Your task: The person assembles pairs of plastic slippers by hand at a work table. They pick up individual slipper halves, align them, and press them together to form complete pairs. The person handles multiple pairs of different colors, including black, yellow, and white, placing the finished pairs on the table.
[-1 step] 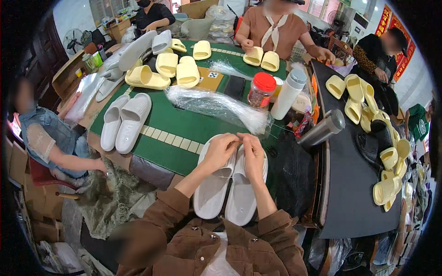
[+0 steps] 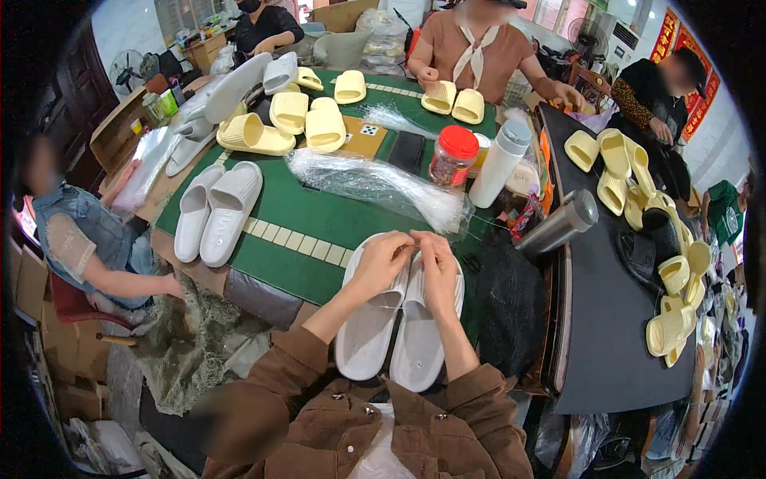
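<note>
A pair of white slippers [image 2: 391, 343] lies side by side at the near edge of the green table [image 2: 303, 231], right in front of me. My left hand [image 2: 383, 262] and my right hand [image 2: 437, 270] meet over the slippers' far ends. Their fingertips are pinched together on a thin clear strand [image 2: 411, 236]. Just beyond my hands lies a long bundle of clear plastic strands [image 2: 375, 182]. Both my forearms, in brown sleeves, come in from the lower edge.
A second white pair [image 2: 215, 211] lies at the left. Yellow slippers [image 2: 307, 124] lie farther back. A red-lidded jar [image 2: 453, 156], white bottle [image 2: 500, 164] and steel flask [image 2: 558, 225] stand right. More yellow slippers cover the black table [image 2: 606, 319]. Other people sit around.
</note>
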Tool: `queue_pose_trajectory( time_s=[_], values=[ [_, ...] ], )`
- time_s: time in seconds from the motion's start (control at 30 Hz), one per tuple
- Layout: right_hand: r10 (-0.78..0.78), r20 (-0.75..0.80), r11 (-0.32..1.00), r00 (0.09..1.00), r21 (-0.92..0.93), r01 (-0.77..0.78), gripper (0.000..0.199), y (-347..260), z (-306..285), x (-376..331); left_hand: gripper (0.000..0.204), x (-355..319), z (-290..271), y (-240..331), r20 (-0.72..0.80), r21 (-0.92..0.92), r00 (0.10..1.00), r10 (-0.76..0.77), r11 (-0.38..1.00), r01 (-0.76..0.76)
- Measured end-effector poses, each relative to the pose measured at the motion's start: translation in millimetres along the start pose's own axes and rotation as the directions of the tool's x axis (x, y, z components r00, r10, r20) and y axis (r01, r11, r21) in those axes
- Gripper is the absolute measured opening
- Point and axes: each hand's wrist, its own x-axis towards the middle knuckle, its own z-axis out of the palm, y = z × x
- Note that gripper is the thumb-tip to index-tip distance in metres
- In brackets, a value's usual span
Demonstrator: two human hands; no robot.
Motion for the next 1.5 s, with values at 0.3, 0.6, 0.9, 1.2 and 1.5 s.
queue_pose_trajectory(
  time_s=[0.3, 0.6, 0.9, 1.2, 1.5],
  values=[
    [0.13, -0.093, 0.951, 0.987, 0.292, -0.098, 0.04, -19, -9, 0, 0.01, -1, 3, 0, -0.05, 0.074, 0.999, -0.004, 0.997, 0.007],
    [0.152, 0.1, 0.797, 0.983, 0.575, -0.182, 0.047, -68, -29, -37, 0.02, 0, 6, -7, -0.053, 0.073, 0.998, 0.022, 0.997, -0.018],
    [-0.052, 0.137, 0.85, 0.989, 0.527, -0.028, 0.052, -155, -124, -83, 0.028, 2, 1, 3, 0.039, 0.107, 0.993, -0.114, 0.988, 0.109],
    [-0.084, -0.668, 0.959, 0.739, -0.255, -0.121, 0.04, -159, -292, -91, 0.023, 2, -1, 8, 0.027, 0.13, 0.999, -0.044, 0.991, 0.04],
    [-0.527, -0.621, 0.141, 0.58, -0.737, -0.661, 0.069, -66, -541, -118, 0.014, 1, 2, 5, 0.024, 0.154, 0.999, 0.029, 0.988, -0.032]
  ],
)
